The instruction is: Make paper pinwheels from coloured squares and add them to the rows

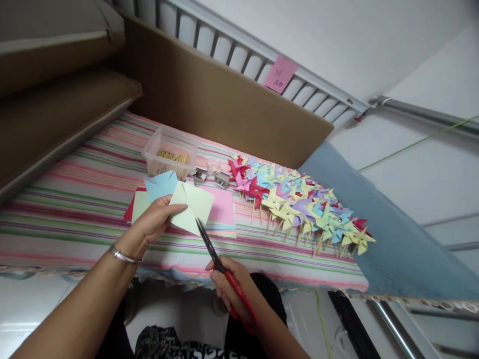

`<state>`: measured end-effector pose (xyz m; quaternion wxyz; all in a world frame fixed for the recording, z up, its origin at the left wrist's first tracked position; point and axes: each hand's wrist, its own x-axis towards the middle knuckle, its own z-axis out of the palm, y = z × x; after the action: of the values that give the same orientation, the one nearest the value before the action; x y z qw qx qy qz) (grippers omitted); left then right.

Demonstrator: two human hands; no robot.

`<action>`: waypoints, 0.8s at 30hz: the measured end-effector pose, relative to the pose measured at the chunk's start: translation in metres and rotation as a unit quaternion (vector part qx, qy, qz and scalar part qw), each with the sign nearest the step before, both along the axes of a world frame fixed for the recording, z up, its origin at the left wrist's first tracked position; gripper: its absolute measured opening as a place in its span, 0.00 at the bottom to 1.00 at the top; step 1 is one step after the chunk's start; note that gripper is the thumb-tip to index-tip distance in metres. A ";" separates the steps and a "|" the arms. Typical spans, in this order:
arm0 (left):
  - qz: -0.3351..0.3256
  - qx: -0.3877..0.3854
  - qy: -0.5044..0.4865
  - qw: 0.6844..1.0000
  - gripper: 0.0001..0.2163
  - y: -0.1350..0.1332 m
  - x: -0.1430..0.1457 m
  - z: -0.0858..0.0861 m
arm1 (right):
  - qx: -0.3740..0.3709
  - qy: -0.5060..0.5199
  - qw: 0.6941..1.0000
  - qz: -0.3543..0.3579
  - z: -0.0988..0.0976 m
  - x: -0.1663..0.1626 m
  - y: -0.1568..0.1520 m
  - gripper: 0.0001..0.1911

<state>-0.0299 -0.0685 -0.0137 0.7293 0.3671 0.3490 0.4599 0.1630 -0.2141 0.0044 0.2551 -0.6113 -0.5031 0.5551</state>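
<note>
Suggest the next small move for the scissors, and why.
Probably draw the scissors back from the lower corner of the pale green square: the blades look nearly together, with their tips over the paper and pointing toward its middle. The right hand has the red handles, and the left hand holds the square by its left side, which should keep it steady.

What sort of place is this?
Probably a makeshift craft spot, maybe in a bedroom or dorm: scissors in the right hand, many paper pinwheels, and a slatted railing resembling a bed's.
</note>
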 end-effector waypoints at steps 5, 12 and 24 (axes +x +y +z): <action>0.000 -0.002 -0.012 1.000 0.13 -0.001 0.002 0.001 | 0.021 -0.007 1.000 -0.003 0.004 -0.004 0.000 0.19; -0.008 -0.006 -0.008 1.000 0.13 -0.003 0.002 0.002 | 0.020 -0.031 0.999 -0.033 0.007 -0.010 0.003 0.16; 0.002 -0.002 -0.007 1.000 0.14 -0.003 0.000 0.003 | 0.063 -0.064 0.996 -0.014 -0.002 -0.006 0.010 0.15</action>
<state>-0.0296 -0.0718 -0.0105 0.7312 0.3618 0.3456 0.4636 0.1567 -0.2042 0.0029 0.2685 -0.6348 -0.5439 0.4785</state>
